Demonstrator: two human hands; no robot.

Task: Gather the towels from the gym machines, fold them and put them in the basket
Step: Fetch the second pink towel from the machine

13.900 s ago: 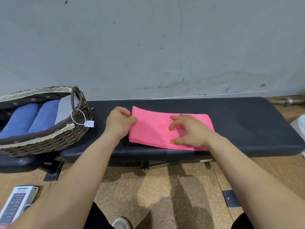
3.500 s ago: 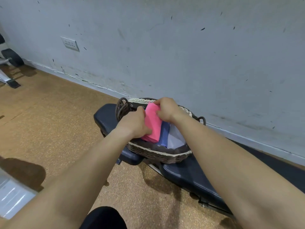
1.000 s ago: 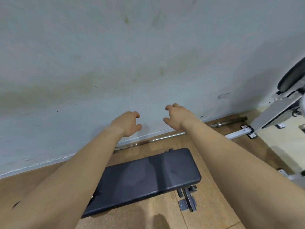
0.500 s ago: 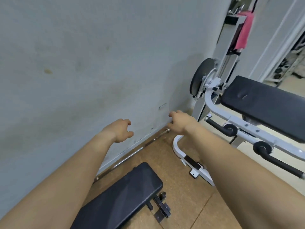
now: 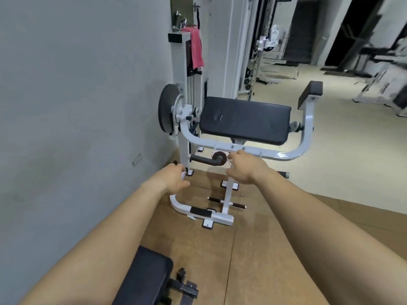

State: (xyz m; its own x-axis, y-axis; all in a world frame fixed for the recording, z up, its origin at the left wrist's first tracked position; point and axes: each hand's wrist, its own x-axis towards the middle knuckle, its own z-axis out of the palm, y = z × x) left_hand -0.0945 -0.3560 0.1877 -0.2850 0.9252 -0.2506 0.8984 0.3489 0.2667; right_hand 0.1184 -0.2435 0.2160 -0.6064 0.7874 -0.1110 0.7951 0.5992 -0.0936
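Two empty — left hand (image 5: 172, 179) | right hand (image 5: 244, 170) | pink towel (image 5: 196, 51) draped high, well beyond

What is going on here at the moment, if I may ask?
A person is collecting gym towels. The left hand and right hand are both stretched out in front and hold nothing. A pink towel hangs from the top of the white machine by the wall, not yet taken. The end of a black bench shows below the arms; the basket is out of view.
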